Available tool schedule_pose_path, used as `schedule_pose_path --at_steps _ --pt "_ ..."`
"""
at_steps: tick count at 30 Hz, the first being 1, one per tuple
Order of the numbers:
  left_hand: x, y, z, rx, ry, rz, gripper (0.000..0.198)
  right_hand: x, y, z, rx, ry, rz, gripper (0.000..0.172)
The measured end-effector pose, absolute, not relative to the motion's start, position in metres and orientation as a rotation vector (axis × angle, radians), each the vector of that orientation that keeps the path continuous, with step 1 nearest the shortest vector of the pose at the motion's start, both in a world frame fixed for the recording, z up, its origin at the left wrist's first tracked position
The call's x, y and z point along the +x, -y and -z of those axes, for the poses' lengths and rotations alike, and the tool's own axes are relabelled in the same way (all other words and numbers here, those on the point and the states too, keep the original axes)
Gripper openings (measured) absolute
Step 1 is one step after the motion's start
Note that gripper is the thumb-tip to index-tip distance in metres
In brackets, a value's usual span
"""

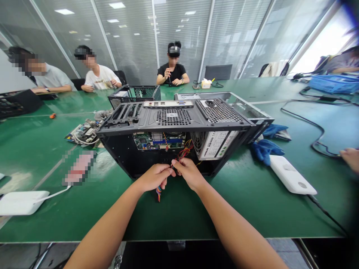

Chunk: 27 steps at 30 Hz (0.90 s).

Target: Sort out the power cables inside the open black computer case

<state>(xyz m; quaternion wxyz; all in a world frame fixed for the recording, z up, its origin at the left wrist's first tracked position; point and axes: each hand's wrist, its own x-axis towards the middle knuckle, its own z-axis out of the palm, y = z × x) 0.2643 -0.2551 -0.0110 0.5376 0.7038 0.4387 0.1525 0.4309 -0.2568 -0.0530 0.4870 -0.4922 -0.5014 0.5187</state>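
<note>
A black computer case (117, 123) lies in front of me on the green table, its open side facing me. Inside it show a motherboard (146, 141) and a power supply (218, 145) with a white label. Coloured cables (185, 150) run from the power supply to my hands at the case's lower edge. My left hand (157, 177) is closed on the cables, with a loose bundle hanging below its fingers. Right beside it, my right hand (187, 172) pinches the same cables, fingertips nearly touching the left ones. The exact spot they grip is partly hidden by the fingers.
Left lie loose circuit boards (86, 131), a phone (80, 168) and a white power bank (25, 202). Right are blue gloves (267, 149), a white power strip (291, 175) and black cable (314, 127). Another open case (252, 106) stands behind. Several people sit around; one hand (350, 158) reaches in at right.
</note>
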Motion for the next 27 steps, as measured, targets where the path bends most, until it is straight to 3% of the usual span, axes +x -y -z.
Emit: schedule_pose_path --at_steps 5,11,19,27 --pt "0.265 0.253 0.005 1.588 -1.023 -0.320 0.053 0.431 0.257 0.052 -1.136 1.199 -1.292 0.050" --pt "0.268 0.254 -0.003 1.839 -1.128 -0.315 0.036 0.429 0.257 0.055 -1.193 1.176 -1.204 0.050" --pt "0.274 0.254 0.004 2.342 -1.248 -0.525 0.029 0.424 0.256 0.060 -1.250 1.130 -1.127 0.050" --pt "0.281 0.254 0.007 1.331 -1.030 -0.399 0.029 0.425 0.259 0.050 -1.189 1.074 -1.235 0.048"
